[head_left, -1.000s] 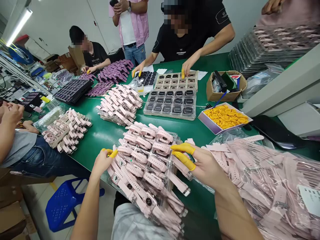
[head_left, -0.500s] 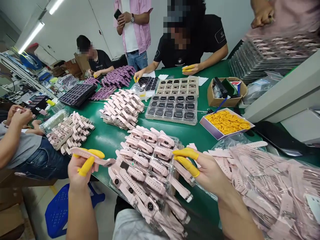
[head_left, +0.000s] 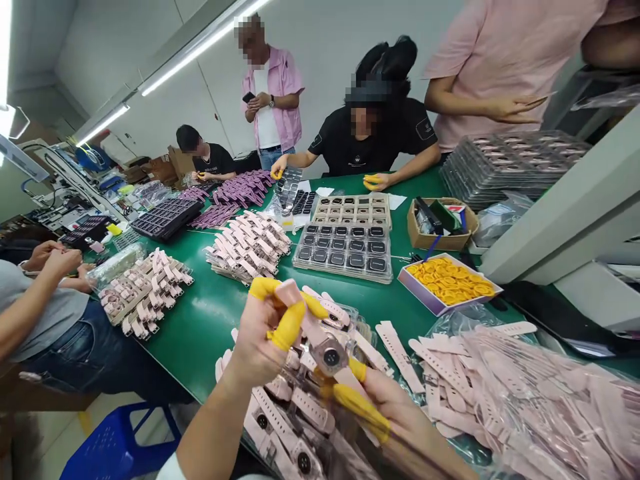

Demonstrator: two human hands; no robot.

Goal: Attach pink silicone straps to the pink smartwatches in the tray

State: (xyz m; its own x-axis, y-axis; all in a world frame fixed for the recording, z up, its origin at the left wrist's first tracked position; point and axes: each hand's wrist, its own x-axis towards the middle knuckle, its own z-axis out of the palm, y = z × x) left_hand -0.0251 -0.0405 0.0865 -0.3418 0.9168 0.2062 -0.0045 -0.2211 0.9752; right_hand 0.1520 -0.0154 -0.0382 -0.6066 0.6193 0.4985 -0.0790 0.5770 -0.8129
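Note:
A pink smartwatch (head_left: 331, 357) hangs between my two hands, its sensor back facing me. My left hand (head_left: 267, 327), with yellow finger cots, pinches the upper end of its strap. Yellow-tipped fingers of my right hand (head_left: 380, 400) close on the lower strap, just below the watch body; they are partly blurred. Beneath both hands lies a tray of pink watches (head_left: 313, 408), partly hidden by them. Loose pink straps (head_left: 400, 353) lie to the right of my right hand, beside a plastic bag full of straps (head_left: 565, 407).
Beyond my hands are a tray of dark watch faces (head_left: 345, 250), piled pink watches (head_left: 250, 247), a box of yellow finger cots (head_left: 450, 283) and a cardboard box (head_left: 440, 230). People sit and stand around the green table (head_left: 200, 320). A blue stool (head_left: 120, 443) stands lower left.
My left hand has moved right with the pink watch, over the tray. My right hand has moved down and left and now grips the strap. The view has tilted up.

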